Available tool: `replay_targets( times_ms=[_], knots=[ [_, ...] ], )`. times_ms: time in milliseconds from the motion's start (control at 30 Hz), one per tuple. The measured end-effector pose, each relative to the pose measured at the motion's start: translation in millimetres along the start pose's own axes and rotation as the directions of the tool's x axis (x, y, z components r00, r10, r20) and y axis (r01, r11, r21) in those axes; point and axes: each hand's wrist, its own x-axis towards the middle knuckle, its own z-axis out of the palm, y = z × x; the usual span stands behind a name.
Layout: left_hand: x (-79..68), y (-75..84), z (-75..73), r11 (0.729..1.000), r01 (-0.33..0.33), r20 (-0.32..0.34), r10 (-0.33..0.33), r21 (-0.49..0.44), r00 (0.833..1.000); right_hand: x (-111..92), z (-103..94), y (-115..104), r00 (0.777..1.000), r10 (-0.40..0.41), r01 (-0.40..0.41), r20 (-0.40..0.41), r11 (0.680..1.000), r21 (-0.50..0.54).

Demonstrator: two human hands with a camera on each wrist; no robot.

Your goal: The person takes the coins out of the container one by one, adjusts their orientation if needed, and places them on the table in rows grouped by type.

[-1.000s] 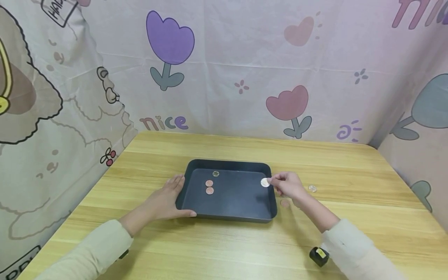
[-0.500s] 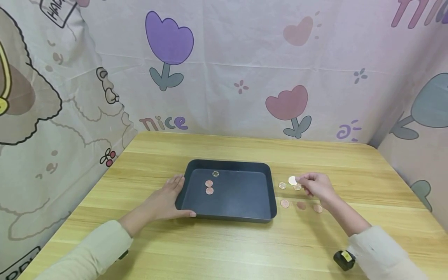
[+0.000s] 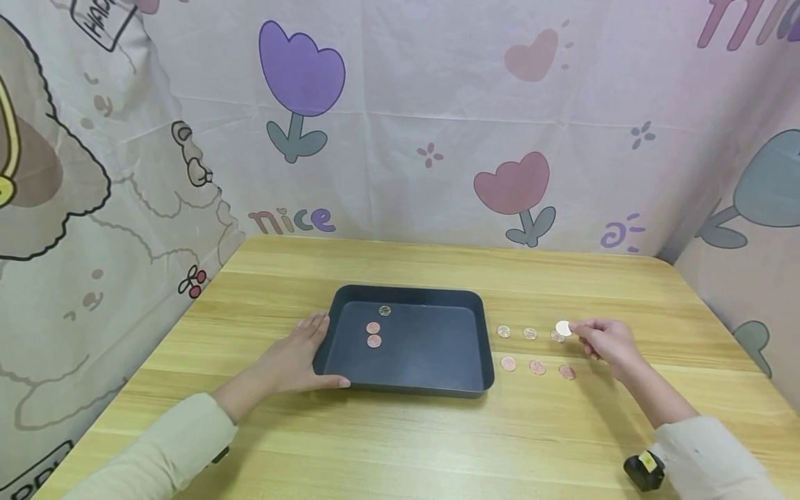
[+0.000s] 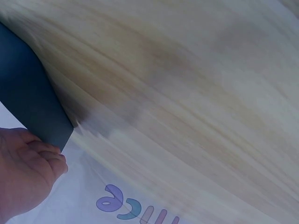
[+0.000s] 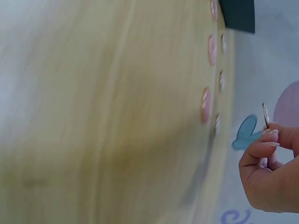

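My left hand rests against the dark baking tray, fingers along its left wall and thumb at its front edge. The left wrist view shows those fingertips at the tray's corner. My right hand pinches a silver coin between thumb and fingers, right of the tray. In the right wrist view that coin is seen edge-on, above the table. Beneath it lies another silver coin, partly covered. Inside the tray are two copper coins and a silvery coin.
Right of the tray, two more silver coins lie in the back row. Three copper coins form a row in front of them. A printed cloth hangs behind the wooden table. A black wrist device sits at the right cuff.
My right hand has moved rightward with the silver coin, from over the tray's right edge to over the third silver coin. The left hand and the tray have stayed put.
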Motion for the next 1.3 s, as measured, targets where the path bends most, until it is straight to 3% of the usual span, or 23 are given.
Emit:
replay_targets(
  times_ms=[533, 1067, 1300],
  knots=[
    [-0.6, 0.7, -1.2, 1.0, -0.002, 0.003, 0.002, 0.005, 1.0, 11, -23.2, 35, 0.982, 0.171, -0.169, -0.085, 0.985, 0.034],
    [-0.5, 0.0, 0.2, 1.0, 0.003, 0.01, -0.003, -0.003, 1.0, 17, -17.8, 33, 0.962, 0.181, -0.208, -0.203, 0.971, -0.119],
    [-0.9, 1.4, -1.9, 1.0, 0.006, 0.013, -0.006, -0.002, 1.0, 14, -17.4, 30, 0.955, 0.2, -0.226, -0.22, 0.968, -0.105]
  ],
)
